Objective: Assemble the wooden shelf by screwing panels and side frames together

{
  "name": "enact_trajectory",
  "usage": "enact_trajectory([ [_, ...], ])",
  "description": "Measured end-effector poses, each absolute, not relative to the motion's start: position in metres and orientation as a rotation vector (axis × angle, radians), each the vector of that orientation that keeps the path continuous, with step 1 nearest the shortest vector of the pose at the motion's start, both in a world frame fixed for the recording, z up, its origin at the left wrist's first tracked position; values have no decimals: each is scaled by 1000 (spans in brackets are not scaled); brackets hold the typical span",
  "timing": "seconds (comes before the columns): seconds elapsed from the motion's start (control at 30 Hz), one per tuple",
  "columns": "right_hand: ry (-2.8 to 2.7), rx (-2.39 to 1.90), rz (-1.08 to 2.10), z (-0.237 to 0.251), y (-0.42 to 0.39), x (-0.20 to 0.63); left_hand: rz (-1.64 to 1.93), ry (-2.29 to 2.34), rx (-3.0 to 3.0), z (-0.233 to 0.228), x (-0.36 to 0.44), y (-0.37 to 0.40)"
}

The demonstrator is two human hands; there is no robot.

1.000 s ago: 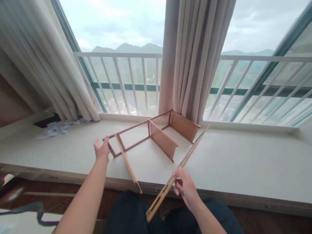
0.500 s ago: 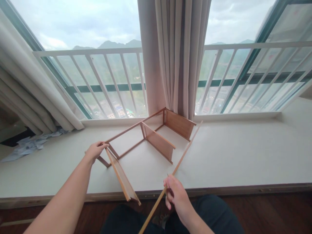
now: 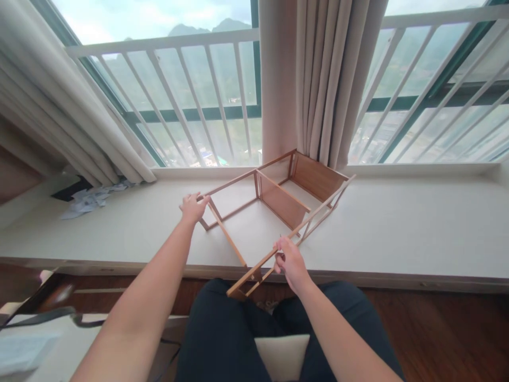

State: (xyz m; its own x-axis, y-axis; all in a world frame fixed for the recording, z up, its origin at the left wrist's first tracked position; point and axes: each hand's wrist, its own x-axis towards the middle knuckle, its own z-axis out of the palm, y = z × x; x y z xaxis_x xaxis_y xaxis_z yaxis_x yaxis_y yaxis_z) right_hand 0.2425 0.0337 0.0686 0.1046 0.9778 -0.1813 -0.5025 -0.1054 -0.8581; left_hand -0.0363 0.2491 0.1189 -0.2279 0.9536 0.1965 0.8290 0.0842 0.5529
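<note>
A partly joined wooden shelf rack lies on its side on the white window ledge, with its shelf boards standing up from the lower frame. My left hand is closed on the rack's left corner, by the end of the near shelf board. In my right hand is a ladder-like wooden side frame, held slanting along the boards' free edges. Its far end is close to the far board; whether they touch I cannot tell. A thin, dark tip pokes up by my right fingers, too small to name.
The white ledge runs beneath windows with a white railing. Beige curtains hang behind the rack. Crumpled paper lies at the left. Below the ledge are my knees and a dark wooden floor.
My right hand has turned the side frame, so its crossbars now show and it lies nearer the shelf boards' ends. My left hand stays at the rack's corner. The view has tilted down.
</note>
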Motion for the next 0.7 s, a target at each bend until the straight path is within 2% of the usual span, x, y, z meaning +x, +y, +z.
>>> enact_trajectory([
  [0.07, -649, -981, 1407, 68, 34, 243, 970, 2119, 1872, 122, -21, 210],
  [0.13, -648, -968, 1406, 68, 35, 243, 1017, 1895, 1970, 123, -5, 158],
  [0.23, -644, -946, 1403, 69, 36, 241, 832, 1540, 2003, 119, 16, 76],
  [0.33, -638, -917, 1407, 71, 37, 235, 710, 1472, 2075, 111, 28, 20],
  [0.53, -683, -914, 1404, 72, 40, 232, 728, 1486, 2178, 99, 33, 7],
  [0.7, -809, -1086, 1346, 70, 30, 249, 738, 1479, 2124, 96, 35, 8],
])
